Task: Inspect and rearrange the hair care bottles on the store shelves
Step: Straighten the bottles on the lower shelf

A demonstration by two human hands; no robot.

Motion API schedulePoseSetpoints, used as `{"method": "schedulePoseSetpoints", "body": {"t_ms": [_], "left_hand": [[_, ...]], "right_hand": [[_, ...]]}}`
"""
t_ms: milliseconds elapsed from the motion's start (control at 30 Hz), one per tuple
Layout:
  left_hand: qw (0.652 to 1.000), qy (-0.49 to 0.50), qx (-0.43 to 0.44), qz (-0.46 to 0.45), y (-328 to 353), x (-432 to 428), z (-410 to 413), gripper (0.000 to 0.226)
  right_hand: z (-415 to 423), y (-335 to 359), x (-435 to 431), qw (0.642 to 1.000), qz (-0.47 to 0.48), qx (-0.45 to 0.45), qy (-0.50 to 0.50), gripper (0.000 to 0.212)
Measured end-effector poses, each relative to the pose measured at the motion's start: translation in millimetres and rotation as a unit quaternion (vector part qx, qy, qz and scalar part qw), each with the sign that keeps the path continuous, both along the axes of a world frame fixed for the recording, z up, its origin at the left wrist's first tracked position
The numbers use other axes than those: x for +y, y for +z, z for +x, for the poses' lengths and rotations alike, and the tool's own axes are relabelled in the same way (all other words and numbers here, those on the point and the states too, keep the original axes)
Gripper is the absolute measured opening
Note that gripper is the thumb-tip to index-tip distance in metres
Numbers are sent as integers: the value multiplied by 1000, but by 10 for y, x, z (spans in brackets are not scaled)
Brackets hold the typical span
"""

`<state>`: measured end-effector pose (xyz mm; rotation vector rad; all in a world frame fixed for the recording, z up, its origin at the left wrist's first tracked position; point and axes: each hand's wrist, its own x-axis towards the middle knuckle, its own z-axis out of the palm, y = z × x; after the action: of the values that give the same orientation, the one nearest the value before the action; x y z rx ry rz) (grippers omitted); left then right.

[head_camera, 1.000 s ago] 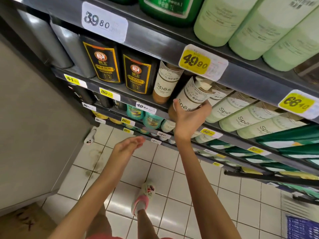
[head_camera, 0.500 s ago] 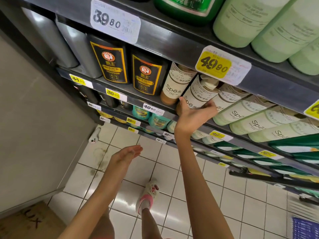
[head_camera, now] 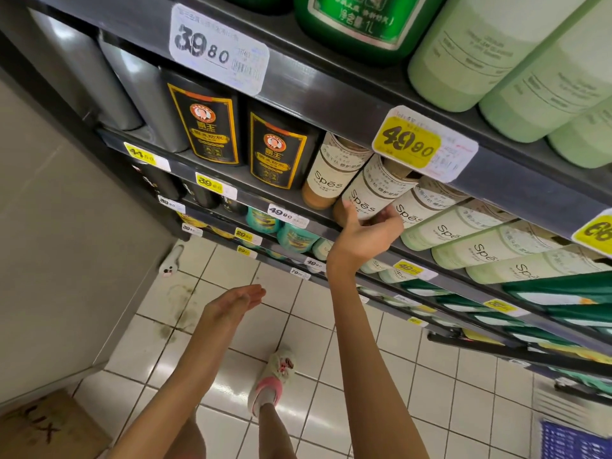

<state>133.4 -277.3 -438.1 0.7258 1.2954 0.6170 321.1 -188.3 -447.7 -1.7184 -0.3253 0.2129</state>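
My right hand [head_camera: 364, 236] grips the lower part of a cream-labelled Spes bottle [head_camera: 377, 190] with an amber base, standing on the second shelf [head_camera: 231, 180]. Thumb on its left side, fingers curled round the right. Another amber Spes bottle [head_camera: 331, 173] stands just left of it, and pale green Spes bottles [head_camera: 463, 226] line up to the right. Two black bottles with gold frames [head_camera: 275, 150] stand further left. My left hand [head_camera: 235, 303] hovers low over the floor, palm up, fingers relaxed, holding nothing.
The top shelf carries a dark green bottle [head_camera: 357, 24] and light green bottles [head_camera: 490, 51]. Yellow and white price tags [head_camera: 410, 144] hang on the shelf edges. Lower shelves hold teal bottles [head_camera: 291, 236] and green boxes [head_camera: 563, 289]. A cardboard box [head_camera: 43, 429] sits on the tiled floor at left.
My right hand has slid lower on the Spes bottle and closed more round it; the bottle now stands further back on the shelf. The left hand stays hovering, palm up.
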Motion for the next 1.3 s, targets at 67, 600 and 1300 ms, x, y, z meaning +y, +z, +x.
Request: {"method": "schedulePoseSetpoints", "body": {"t_ms": [67,600,1300], "left_hand": [[1000,-9,-2,-2,-4,-12,9,31],[1000,-29,-5,-3,75,36,294,30],[999,-42,4,6,155,-289,199,30]], "right_hand": [[2,-7,-10,1000,-10,-19,-3,63],[74,-35,2,998,-49,-19,-19,48],[736,704,-551,949,-124,-250,149,70]]}}
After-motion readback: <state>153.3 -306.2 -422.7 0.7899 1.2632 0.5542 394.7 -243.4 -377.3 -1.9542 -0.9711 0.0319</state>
